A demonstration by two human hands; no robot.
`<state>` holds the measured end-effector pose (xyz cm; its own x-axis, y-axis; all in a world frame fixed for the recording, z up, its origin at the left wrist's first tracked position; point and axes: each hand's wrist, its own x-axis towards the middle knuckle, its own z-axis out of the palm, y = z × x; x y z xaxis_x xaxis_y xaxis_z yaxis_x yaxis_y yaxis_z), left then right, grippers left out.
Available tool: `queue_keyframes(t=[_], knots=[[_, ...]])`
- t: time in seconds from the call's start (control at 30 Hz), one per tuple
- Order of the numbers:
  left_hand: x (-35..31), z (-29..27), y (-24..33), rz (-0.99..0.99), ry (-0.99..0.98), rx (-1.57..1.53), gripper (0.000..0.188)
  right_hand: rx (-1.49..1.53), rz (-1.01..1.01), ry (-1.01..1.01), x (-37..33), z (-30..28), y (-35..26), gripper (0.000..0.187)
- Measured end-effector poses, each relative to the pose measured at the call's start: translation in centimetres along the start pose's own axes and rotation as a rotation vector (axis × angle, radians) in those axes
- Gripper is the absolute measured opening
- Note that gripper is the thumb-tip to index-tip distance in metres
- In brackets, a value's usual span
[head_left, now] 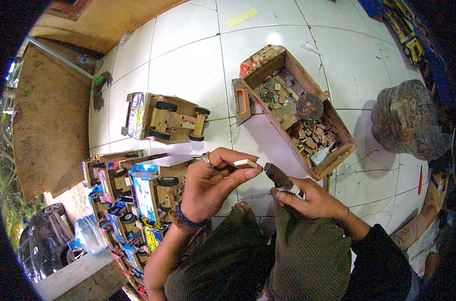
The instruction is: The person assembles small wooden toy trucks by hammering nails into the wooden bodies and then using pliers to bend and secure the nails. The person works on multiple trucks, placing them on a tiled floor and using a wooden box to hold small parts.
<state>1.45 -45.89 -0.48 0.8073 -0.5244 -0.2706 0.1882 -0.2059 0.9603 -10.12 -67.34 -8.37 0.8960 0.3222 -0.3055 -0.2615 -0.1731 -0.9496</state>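
A white tiled floor [188,55] runs under everything, with cracked tiles at the lower right and a brown board [52,115] along its left edge.

At the centre, the left hand [208,188] is raised palm-side toward the camera, wrist bent, a ring on one finger and a blue band at the wrist. Its grip is pressed together: thumb and fingertips pinch a small pale wooden block [245,163], held flat just above the knees. The right hand [313,200] comes in from the right in a dark sleeve, fingers closed around a dark tool [278,176] whose blunt end points at the block, just beside it but not clearly touching.

Beyond the hands, an open wooden box [300,108] lies on the floor, split into compartments full of small wood scraps, with a round dark disc [309,106] on the divider. A stump-like block [408,120] stands to its right, well apart. To the left, a wooden toy truck [165,119] lies with wheels up, and nearer the left hand a crowded row of toy trucks [132,200] with blue and yellow printed panels. The barest stretch of tile lies between the box and the overturned truck.
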Motion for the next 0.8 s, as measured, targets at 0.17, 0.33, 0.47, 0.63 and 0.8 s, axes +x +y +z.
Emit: queue_keyframes(t=[0.17,0.33,0.47,0.63,0.8], knots=[[-0.1,0.3,-0.3,0.012,-0.006,-0.028,0.015,-0.012,0.019,0.080,-0.4,0.4,0.1,0.033],[-0.5,0.6,-0.3,0.045,0.001,-0.086,0.014,-0.052,0.020,0.182,-0.6,0.6,-0.1,0.027],[-0.7,0.5,-0.2,0.108,-0.046,-0.023,0.014,-0.103,0.068,0.222,-0.8,0.5,-0.9,0.025],[-0.7,0.7,0.3,0.161,0.054,0.147,0.017,-0.121,0.079,0.195,-0.6,-0.2,-1.3,0.030],[-0.4,1.1,0.3,0.244,0.212,0.355,0.017,-0.040,-0.046,0.215,0.1,0.4,-0.5,0.041]])
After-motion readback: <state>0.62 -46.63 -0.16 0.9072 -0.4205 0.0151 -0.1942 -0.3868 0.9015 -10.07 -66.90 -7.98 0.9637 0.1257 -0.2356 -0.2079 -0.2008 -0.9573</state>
